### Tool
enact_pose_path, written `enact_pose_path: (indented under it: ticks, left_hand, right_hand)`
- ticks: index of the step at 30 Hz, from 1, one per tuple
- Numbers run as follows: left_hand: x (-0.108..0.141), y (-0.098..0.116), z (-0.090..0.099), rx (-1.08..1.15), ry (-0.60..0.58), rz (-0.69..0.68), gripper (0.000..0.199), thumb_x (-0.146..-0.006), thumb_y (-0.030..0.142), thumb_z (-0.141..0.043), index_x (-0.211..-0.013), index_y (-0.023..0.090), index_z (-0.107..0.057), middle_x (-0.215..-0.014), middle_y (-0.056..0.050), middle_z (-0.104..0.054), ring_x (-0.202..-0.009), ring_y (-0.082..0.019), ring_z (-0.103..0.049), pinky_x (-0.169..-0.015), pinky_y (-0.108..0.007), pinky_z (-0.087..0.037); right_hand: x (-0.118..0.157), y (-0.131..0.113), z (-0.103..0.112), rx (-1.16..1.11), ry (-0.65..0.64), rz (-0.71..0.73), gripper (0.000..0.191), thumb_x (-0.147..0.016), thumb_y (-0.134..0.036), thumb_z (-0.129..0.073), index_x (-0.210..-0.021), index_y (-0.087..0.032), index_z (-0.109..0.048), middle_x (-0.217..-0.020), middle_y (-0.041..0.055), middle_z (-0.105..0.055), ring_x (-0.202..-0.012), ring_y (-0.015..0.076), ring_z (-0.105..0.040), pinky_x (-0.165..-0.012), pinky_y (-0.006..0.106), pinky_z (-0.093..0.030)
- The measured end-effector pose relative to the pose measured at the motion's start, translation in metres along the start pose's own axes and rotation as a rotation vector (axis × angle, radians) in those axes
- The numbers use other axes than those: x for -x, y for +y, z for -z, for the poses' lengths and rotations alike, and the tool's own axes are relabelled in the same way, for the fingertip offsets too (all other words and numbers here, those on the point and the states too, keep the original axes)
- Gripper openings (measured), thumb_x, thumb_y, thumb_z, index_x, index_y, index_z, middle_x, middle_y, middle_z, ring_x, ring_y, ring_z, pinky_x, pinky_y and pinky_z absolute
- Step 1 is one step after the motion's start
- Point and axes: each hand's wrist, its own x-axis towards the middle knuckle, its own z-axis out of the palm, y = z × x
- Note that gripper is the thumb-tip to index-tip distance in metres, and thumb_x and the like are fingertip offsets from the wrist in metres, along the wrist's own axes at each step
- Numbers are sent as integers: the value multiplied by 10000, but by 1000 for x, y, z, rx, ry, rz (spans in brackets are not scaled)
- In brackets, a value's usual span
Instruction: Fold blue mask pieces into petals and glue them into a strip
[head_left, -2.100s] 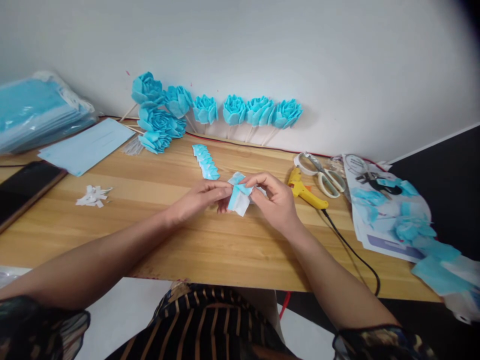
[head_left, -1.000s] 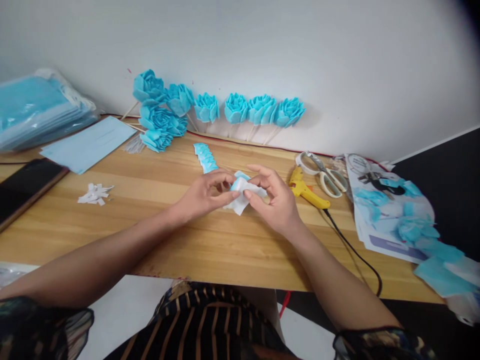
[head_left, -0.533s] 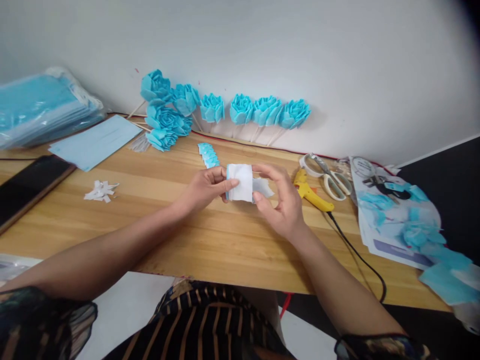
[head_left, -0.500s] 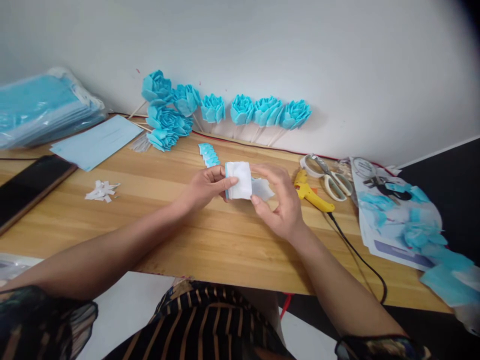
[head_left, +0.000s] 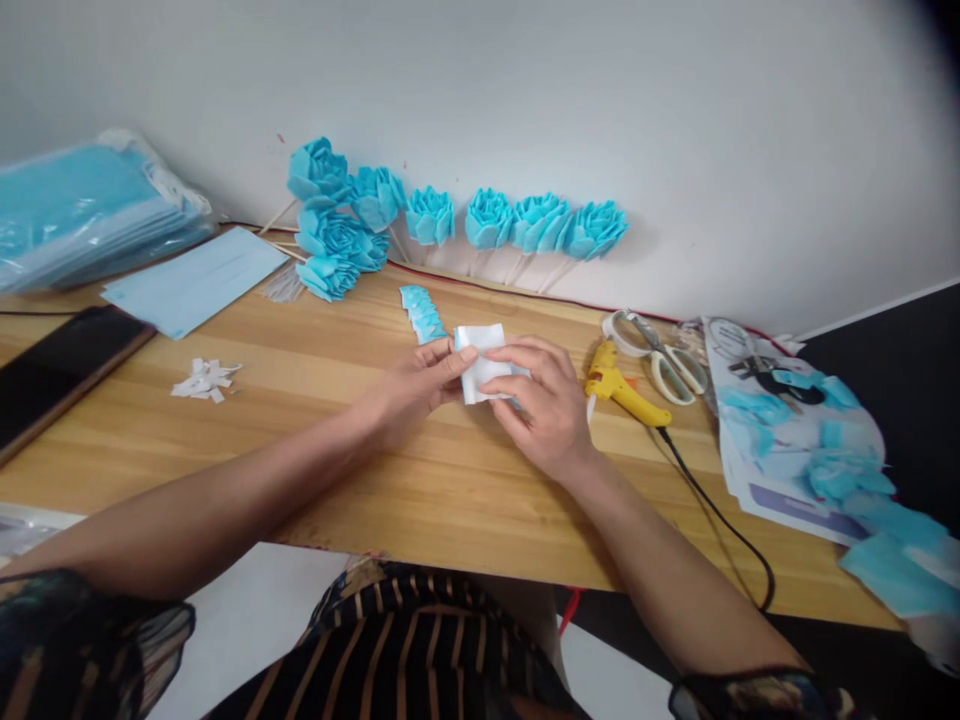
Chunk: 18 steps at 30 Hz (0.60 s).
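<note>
A small folded square of white fabric with a light blue edge (head_left: pixel 482 341) is held just above the table. My left hand (head_left: pixel 416 388) pinches its left side, thumb on the white face and fingers behind. My right hand (head_left: pixel 547 405) has its fingers laid on the front of the fabric at the right, with the thumb at its lower edge. The back of the fabric is hidden. Just beyond it lies a row of overlapping cut blue fabric pieces (head_left: pixel 422 313).
Several blue fabric roses (head_left: pixel 489 220) on sticks lean against the wall. At right are a yellow glue gun (head_left: pixel 626 393), scissors (head_left: pixel 671 370) and a plastic bag (head_left: pixel 787 430) with blue scraps. At left lie white strips (head_left: pixel 206 379), a phone (head_left: pixel 64 375), blue sheets (head_left: pixel 195 278) and bagged masks (head_left: pixel 90 215).
My right hand has moved left, its fingers coming over the front of the white fabric. My left hand keeps its pinch. The fabric has tilted slightly.
</note>
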Motion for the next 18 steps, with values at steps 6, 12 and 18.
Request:
enact_pose_path:
  ticks: [6, 12, 18]
  left_hand:
    - [-2, 3, 4, 8, -49, 31, 314, -876, 407, -693, -1020, 130, -730, -940, -108, -775, -894, -220, -715, -842, -328, -525]
    - [0, 3, 3, -20, -47, 6, 215, -783, 285, -802, -925, 135, -741, -887, -53, -752, -806, -150, -685, -849, -298, -513]
    - [0, 2, 3, -63, 5, -19, 229, -778, 325, -828, -827, 130, -718, -744, 0, -670, -744, -116, -630, -843, -297, -506]
  right_hand:
    - [-1, 1, 1, -53, 82, -104, 212, -846, -67, -628, -939, -257, -605, -1115, 71, -696, -1101, 264, -638, -941, 492, -529]
    - [-1, 1, 2, -79, 58, -69, 214, -850, -70, -618, -933, -266, -600, -1106, 55, -695, -1101, 258, -646, -940, 489, -532]
    - [-1, 1, 1, -38, 64, -51, 330, -851, -78, -631, -1117, -268, -582, -1187, 87, -680, -1131, 269, -640, -958, 499, -521]
